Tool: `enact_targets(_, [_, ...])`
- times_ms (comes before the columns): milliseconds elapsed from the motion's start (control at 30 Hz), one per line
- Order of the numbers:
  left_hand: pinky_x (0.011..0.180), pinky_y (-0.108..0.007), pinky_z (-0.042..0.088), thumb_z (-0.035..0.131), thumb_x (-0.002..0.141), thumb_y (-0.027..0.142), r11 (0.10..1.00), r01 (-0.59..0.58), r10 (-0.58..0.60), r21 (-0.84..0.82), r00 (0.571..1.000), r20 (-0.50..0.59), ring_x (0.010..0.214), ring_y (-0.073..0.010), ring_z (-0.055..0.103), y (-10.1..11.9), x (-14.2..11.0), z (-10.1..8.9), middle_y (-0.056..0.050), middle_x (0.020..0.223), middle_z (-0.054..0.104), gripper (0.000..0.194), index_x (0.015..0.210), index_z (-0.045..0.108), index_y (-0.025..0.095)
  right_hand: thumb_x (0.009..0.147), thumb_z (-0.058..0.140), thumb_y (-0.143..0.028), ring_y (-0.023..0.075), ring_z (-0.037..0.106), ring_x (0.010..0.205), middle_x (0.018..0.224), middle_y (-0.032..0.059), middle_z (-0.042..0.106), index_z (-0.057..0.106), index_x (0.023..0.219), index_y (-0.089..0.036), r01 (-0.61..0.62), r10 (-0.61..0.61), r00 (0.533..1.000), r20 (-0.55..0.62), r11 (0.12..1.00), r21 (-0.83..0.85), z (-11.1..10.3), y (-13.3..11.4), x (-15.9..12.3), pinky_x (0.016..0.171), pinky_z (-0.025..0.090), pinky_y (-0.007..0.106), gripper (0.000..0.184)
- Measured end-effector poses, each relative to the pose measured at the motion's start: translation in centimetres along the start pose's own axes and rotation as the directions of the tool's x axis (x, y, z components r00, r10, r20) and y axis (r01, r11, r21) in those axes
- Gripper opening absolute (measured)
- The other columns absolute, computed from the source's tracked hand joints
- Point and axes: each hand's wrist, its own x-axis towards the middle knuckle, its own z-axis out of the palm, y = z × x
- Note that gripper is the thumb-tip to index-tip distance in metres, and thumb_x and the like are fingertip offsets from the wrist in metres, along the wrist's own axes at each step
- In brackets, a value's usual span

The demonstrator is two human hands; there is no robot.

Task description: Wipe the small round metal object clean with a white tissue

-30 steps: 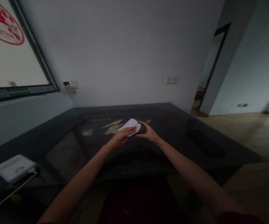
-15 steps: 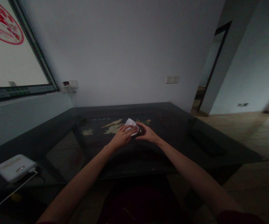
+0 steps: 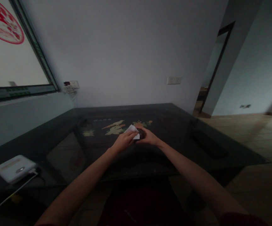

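Note:
Over the middle of a dark glossy table point(image 3: 173, 125), my two hands meet around a small dark brown, rounded object point(image 3: 141, 134) whose kind I cannot make out. My right hand point(image 3: 149, 137) is curled around its right side, thumb below and fingers above. Pinched in my left hand point(image 3: 124, 140) is a piece of white tissue point(image 3: 131, 128), pressed against the left side of the dark object. My fingers and the tissue hide part of that object.
A white box-shaped device point(image 3: 15, 169) with a white cable point(image 3: 11, 196) sits at the table's left. Pale bird and flower pictures point(image 3: 113, 128) decorate the tabletop. Behind the table stands a wall with sockets point(image 3: 174, 80); a window point(image 3: 15, 56) is at left.
My left hand has shifted slightly downward with the tissue, its fingers drawn closer together. The tissue's top corner sits lower. My right hand stays nearly in place on the dark object.

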Motion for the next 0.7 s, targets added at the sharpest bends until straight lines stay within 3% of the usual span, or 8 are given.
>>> enact_targets(100, [0.086,-0.034,0.055,0.046,0.09,0.021,0.999,0.001,0.001,-0.042,0.999,0.032,0.103,-0.0222,0.066,0.0,0.0,-0.2,-0.012,0.115,0.068,0.034,0.121,0.058,0.016,0.052,0.087,-0.022,0.0247,0.06,0.11,0.12,0.0079,0.062,0.051,0.127,-0.024,-0.01,0.01,1.0,0.006,0.999,0.04,-0.2,-0.4,0.1,0.097,0.046,0.042,0.083])
enact_targets(233, [0.101,-0.041,0.046,0.043,0.091,0.025,0.996,-0.072,0.074,-0.059,0.996,0.039,0.121,-0.0249,0.055,-0.1,0.2,-0.5,-0.01,0.118,0.067,0.038,0.126,0.056,0.016,0.053,0.086,-0.02,0.0249,0.057,0.115,0.125,0.0078,0.059,0.052,0.126,-0.024,0.046,-0.045,0.998,-0.036,0.998,0.037,-0.7,-0.7,0.2,0.101,0.043,0.041,0.081])
enact_targets(333, [0.104,-0.043,0.043,0.038,0.093,0.027,0.992,-0.054,0.061,-0.115,0.996,0.063,0.123,-0.0249,0.053,0.2,0.3,-0.5,-0.011,0.119,0.067,0.038,0.124,0.058,0.015,0.051,0.087,-0.021,0.0249,0.057,0.115,0.124,0.0081,0.06,0.052,0.126,-0.023,0.045,-0.043,0.998,-0.04,0.998,0.047,-0.9,-0.6,0.3,0.102,0.042,0.042,0.082])
enact_targets(400, [0.096,-0.04,0.047,0.035,0.095,0.029,0.984,0.015,0.001,-0.177,0.996,0.089,0.111,-0.024,0.06,0.5,0.3,-0.6,-0.011,0.112,0.069,0.037,0.112,0.063,0.014,0.051,0.087,-0.022,0.0254,0.057,0.115,0.124,0.0085,0.06,0.053,0.125,-0.023,0.035,-0.034,0.999,-0.043,0.999,0.03,-0.9,-0.4,0.3,0.103,0.041,0.043,0.082])
enact_targets(467, [0.081,-0.031,0.051,0.031,0.096,0.033,0.96,0.13,-0.101,-0.25,0.987,0.125,0.088,-0.0204,0.065,0.9,0.3,-0.7,-0.009,0.092,0.071,0.041,0.095,0.067,0.014,0.05,0.088,-0.023,0.0262,0.055,0.118,0.126,0.0091,0.058,0.054,0.124,-0.022,0.038,-0.039,0.998,-0.058,0.999,-0.016,-0.9,-0.3,0.2,0.106,0.039,0.044,0.082])
enact_targets(567, [0.06,-0.022,0.043,0.031,0.095,0.04,0.885,0.31,-0.271,-0.346,0.95,0.158,0.058,-0.013,0.054,1.2,0.3,-0.8,-0.001,0.061,0.06,0.047,0.078,0.066,0.013,0.049,0.088,-0.024,0.0273,0.052,0.122,0.132,0.01,0.054,0.054,0.125,-0.023,0.038,-0.043,0.996,-0.078,0.997,-0.061,-0.7,-0.1,0.2,0.107,0.036,0.044,0.083])
enact_targets(700, [0.058,-0.022,0.037,0.035,0.092,0.049,0.776,0.405,-0.384,-0.484,0.911,0.147,0.056,-0.0118,0.047,1.6,0.5,-0.5,0.001,0.057,0.053,0.05,0.078,0.065,0.012,0.05,0.088,-0.027,0.0273,0.051,0.123,0.133,0.0113,0.052,0.049,0.13,-0.023,0.047,-0.054,0.995,-0.087,0.995,-0.085,-0.7,-0.1,0.1,0.108,0.036,0.044,0.089])
